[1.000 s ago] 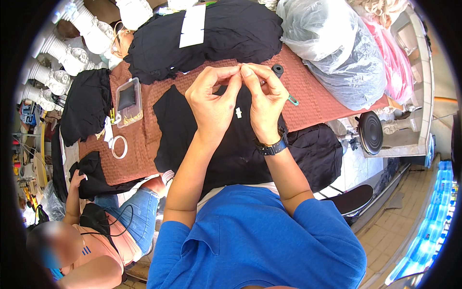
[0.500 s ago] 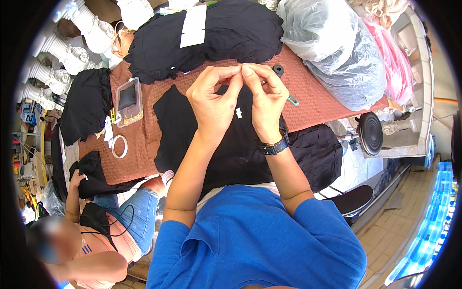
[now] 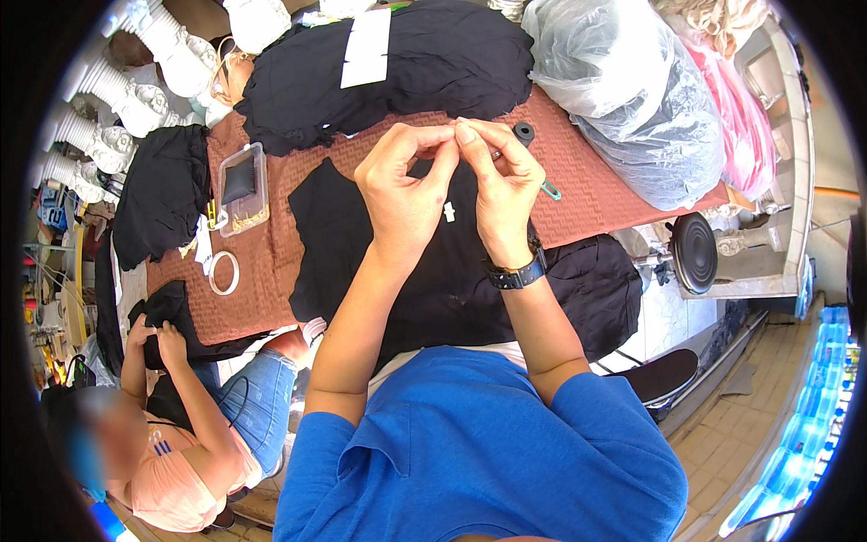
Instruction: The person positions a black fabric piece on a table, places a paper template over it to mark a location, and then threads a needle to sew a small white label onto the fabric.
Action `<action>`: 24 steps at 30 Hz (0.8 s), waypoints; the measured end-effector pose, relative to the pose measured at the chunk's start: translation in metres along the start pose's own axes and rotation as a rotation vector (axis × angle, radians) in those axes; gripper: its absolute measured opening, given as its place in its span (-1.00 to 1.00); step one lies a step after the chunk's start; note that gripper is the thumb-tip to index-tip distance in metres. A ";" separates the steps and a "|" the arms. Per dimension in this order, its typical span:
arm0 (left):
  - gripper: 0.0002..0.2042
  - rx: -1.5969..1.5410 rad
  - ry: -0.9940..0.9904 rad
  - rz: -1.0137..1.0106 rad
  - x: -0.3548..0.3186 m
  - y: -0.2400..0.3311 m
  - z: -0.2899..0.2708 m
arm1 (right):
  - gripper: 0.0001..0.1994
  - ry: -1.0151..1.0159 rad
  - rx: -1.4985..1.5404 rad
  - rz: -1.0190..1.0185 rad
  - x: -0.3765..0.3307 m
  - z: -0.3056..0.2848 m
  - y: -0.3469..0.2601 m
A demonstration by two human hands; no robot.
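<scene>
My left hand (image 3: pixel 406 185) and my right hand (image 3: pixel 503 185) meet fingertip to fingertip above the table. Thumb and forefinger are pinched on each; whatever lies between them is too small to make out. Below them a black garment (image 3: pixel 330 244) is spread over the table and toward my lap. A small white label (image 3: pixel 449 211) shows on it between my wrists. Just past my right hand stands a black spool (image 3: pixel 524 133). A small green loop-shaped tool (image 3: pixel 551 190), partly hidden, lies beside that hand.
Folded black cloth (image 3: pixel 442 68) with a white paper lies at the far side of the brown-covered table (image 3: pixel 280 289). At left are a clear plastic box (image 3: pixel 256 212), a white tape roll (image 3: pixel 224 274) and a co-worker (image 3: pixel 190 452) handling black cloth. Bulky plastic bags (image 3: pixel 632 108) sit at right.
My hands stay pinched together, shifted only very slightly. The co-worker at left has brought a second hand up to the black cloth.
</scene>
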State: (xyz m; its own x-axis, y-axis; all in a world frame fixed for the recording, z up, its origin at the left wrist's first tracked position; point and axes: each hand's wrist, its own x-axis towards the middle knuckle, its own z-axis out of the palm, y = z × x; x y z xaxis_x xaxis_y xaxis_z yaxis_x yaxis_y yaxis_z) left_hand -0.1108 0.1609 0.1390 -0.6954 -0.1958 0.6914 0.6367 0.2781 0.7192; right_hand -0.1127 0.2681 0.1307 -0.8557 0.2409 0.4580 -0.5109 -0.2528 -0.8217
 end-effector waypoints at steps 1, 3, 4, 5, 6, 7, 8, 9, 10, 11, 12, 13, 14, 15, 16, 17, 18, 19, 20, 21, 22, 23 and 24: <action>-0.89 -0.003 0.016 0.003 0.001 0.000 0.001 | -0.85 0.000 -0.002 0.007 0.000 0.000 0.001; -0.90 -0.008 0.048 0.009 0.001 0.001 0.002 | -0.84 0.001 -0.006 0.021 0.000 -0.002 0.003; -0.90 -0.011 0.042 0.005 0.001 0.001 0.002 | -0.84 0.000 -0.015 0.016 0.000 -0.002 0.003; -0.90 -0.014 0.035 0.000 0.001 0.000 0.001 | -0.84 -0.001 -0.025 0.012 -0.001 -0.002 0.002; -0.90 -0.018 0.028 -0.005 0.001 0.000 0.001 | -0.84 -0.003 -0.034 0.007 -0.001 -0.002 0.002; -0.90 -0.046 0.027 -0.024 0.000 -0.001 0.001 | -0.83 -0.006 -0.045 -0.003 -0.001 -0.002 0.001; -0.90 -0.074 0.025 -0.043 0.000 -0.002 0.001 | -0.83 -0.009 -0.057 -0.013 -0.001 -0.002 0.001; -0.90 -0.103 0.023 -0.063 -0.001 -0.003 0.001 | -0.83 -0.013 -0.068 -0.023 -0.001 -0.002 0.001; -0.90 -0.118 0.018 -0.078 -0.002 -0.004 0.000 | -0.83 -0.011 -0.094 -0.033 -0.001 -0.002 0.000; -0.90 -0.132 0.013 -0.094 -0.002 -0.006 0.000 | -0.83 -0.008 -0.121 -0.043 -0.002 -0.001 -0.001; -0.91 -0.147 0.008 -0.109 -0.003 -0.007 0.000 | -0.83 -0.006 -0.147 -0.053 -0.002 -0.001 -0.002; -0.91 -0.175 0.003 -0.139 -0.003 -0.008 0.000 | -0.83 -0.008 -0.169 -0.061 -0.002 0.000 -0.003; -0.91 -0.203 -0.003 -0.169 -0.004 -0.009 0.000 | -0.83 -0.010 -0.190 -0.070 -0.001 0.000 -0.004; -0.91 -0.230 -0.009 -0.199 -0.004 -0.010 0.000 | -0.83 -0.011 -0.212 -0.078 -0.001 0.001 -0.006; -0.91 -0.262 -0.014 -0.240 -0.005 -0.010 -0.001 | -0.83 -0.011 -0.224 -0.076 -0.001 0.001 -0.007; -0.91 -0.294 -0.020 -0.281 -0.005 -0.011 -0.001 | -0.83 -0.010 -0.237 -0.074 -0.002 0.002 -0.008; -0.91 -0.326 -0.025 -0.322 -0.005 -0.012 -0.001 | -0.83 -0.009 -0.249 -0.072 -0.001 0.003 -0.009; -0.91 -0.342 -0.028 -0.346 -0.006 -0.012 -0.002 | -0.84 -0.008 -0.262 -0.069 -0.001 0.004 -0.010; -0.91 -0.359 -0.032 -0.369 -0.006 -0.013 -0.002 | -0.84 -0.006 -0.275 -0.066 -0.001 0.005 -0.011; -0.90 -0.375 -0.035 -0.393 -0.006 -0.014 -0.002 | -0.84 -0.005 -0.287 -0.063 -0.001 0.005 -0.011; -0.90 -0.388 -0.036 -0.398 -0.006 -0.015 -0.003 | -0.85 -0.001 -0.287 -0.057 -0.001 0.005 -0.010; -0.90 -0.400 -0.036 -0.404 -0.006 -0.016 -0.003 | -0.85 0.002 -0.286 -0.050 -0.001 0.005 -0.009; -0.90 -0.412 -0.036 -0.409 -0.006 -0.017 -0.002 | -0.85 0.005 -0.285 -0.043 0.000 0.005 -0.008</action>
State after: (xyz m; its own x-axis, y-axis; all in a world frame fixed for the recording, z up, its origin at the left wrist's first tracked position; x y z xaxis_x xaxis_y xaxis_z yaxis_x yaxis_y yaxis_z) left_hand -0.1163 0.1551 0.1226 -0.9183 -0.1764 0.3543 0.3862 -0.2040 0.8996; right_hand -0.1086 0.2650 0.1391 -0.8328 0.2509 0.4935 -0.5026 0.0312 -0.8640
